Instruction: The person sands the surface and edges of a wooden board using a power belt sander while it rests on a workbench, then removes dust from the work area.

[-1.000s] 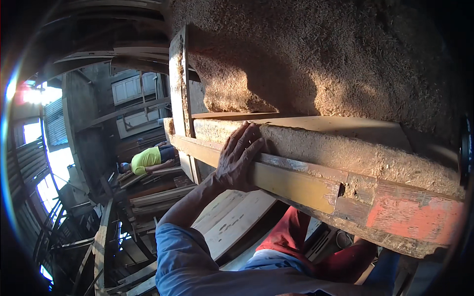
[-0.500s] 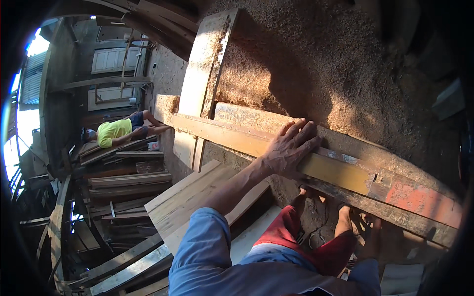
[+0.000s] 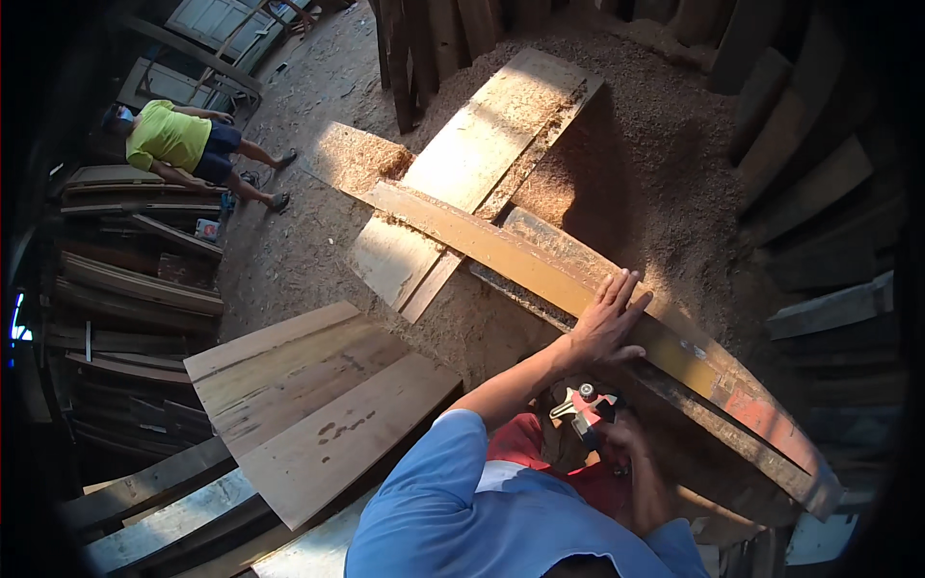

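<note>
Left hand: fingers spread flat on a long, yellowish steel beam, rusty red at its near end, lying across pale rough planks and sawdust. Right hand: fingers curled around a small red-and-silver tool.

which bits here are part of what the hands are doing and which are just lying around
In hand:
left hand flat on the long yellow beam
right hand at a red-handled tool

Lying about:
wide board under the beam
stacked boards
sawdust pile
</note>
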{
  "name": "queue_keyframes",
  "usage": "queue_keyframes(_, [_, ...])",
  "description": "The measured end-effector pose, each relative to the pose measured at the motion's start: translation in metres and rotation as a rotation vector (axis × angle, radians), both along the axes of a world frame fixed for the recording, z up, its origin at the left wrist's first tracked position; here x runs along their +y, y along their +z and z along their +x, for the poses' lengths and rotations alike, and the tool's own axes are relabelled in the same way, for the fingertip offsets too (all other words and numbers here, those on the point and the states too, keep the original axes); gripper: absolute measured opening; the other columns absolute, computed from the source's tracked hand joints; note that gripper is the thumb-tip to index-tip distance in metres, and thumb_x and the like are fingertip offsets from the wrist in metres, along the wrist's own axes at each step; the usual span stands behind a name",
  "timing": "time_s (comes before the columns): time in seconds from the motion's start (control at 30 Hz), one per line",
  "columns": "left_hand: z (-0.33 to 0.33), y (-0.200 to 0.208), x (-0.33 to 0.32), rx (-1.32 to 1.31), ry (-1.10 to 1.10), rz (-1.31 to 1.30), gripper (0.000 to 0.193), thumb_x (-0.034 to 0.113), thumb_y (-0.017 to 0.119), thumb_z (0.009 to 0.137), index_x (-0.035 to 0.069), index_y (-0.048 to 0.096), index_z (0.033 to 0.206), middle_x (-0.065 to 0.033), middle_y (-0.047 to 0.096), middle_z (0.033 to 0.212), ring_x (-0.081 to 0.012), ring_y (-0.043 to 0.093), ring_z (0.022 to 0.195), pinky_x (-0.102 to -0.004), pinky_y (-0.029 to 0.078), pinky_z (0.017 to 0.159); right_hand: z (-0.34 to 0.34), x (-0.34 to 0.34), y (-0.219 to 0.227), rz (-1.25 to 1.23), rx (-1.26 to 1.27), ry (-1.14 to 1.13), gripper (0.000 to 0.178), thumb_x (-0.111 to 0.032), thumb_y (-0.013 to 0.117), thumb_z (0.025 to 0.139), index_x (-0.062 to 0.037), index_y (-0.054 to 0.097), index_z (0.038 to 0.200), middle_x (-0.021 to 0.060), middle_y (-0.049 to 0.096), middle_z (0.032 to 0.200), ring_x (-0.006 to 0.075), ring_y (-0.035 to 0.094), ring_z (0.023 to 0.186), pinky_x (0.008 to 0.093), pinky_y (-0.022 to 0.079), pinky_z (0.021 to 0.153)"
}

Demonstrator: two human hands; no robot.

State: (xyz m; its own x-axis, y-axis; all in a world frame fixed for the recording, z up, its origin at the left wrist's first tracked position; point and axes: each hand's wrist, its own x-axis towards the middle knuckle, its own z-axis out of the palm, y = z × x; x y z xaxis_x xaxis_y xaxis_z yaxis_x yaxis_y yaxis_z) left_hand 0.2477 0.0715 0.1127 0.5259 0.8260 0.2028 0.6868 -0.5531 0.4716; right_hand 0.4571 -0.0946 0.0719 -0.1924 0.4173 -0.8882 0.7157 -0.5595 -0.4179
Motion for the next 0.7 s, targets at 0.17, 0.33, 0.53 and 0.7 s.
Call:
queue_keyframes(0.17, [-0.190, -0.007, -0.021, 0.031, 0.573, 0.084, 0.080, 0.048, 0.055, 0.102, 0.000, 0.030, 0.161, -0.0353, 0.018, 0.168, -0.0510, 0.014, 0.157, -0.0593, 0.012, 0.127, -0.053, -0.002, 0.019, 0.103, 0.219, 0.082, 0.051, -0.013, 0.068, 0.080, -0.0015, 0.063, 0.130, 0.0140, 0.071, 0.091, 0.0215, 0.072, 0.080, 0.0384, 0.058, 0.072])
queue_keyframes(0.33, [-0.385, -0.006, -0.069, 0.385, 0.841, -0.138, 0.077, 0.053, 0.048, 0.103, 0.003, 0.035, 0.161, -0.0305, 0.030, 0.166, -0.0475, 0.022, 0.156, -0.0590, 0.011, 0.128, -0.108, 0.013, 0.012, 0.065, 0.176, 0.170, 0.060, -0.022, 0.073, 0.080, 0.0017, 0.061, 0.133, 0.0197, 0.070, 0.108, 0.0314, 0.072, 0.097, 0.0427, 0.058, 0.083])
queue_keyframes(0.53, [-0.506, -0.027, -0.167, -0.316, 1.665, -0.560, 0.067, 0.053, 0.047, 0.105, 0.002, 0.052, 0.149, -0.0289, 0.052, 0.150, -0.0441, 0.047, 0.142, -0.0527, 0.036, 0.117, -0.169, 0.032, 0.053, 0.370, 0.253, 0.382, 0.067, -0.027, 0.075, 0.079, 0.0025, 0.059, 0.137, 0.0287, 0.064, 0.132, 0.0417, 0.062, 0.127, 0.0470, 0.049, 0.108])
queue_keyframes(0.7, [-0.372, -0.099, -0.334, -0.512, 1.623, -0.704, 0.053, 0.043, 0.056, 0.104, -0.002, 0.065, 0.129, -0.0238, 0.072, 0.122, -0.0373, 0.068, 0.116, -0.0442, 0.050, 0.102, -0.211, 0.043, 0.066, 0.182, 0.368, 0.451, 0.061, -0.023, 0.075, 0.078, 0.0018, 0.062, 0.133, 0.0256, 0.070, 0.121, 0.0377, 0.068, 0.117, 0.0446, 0.052, 0.102])
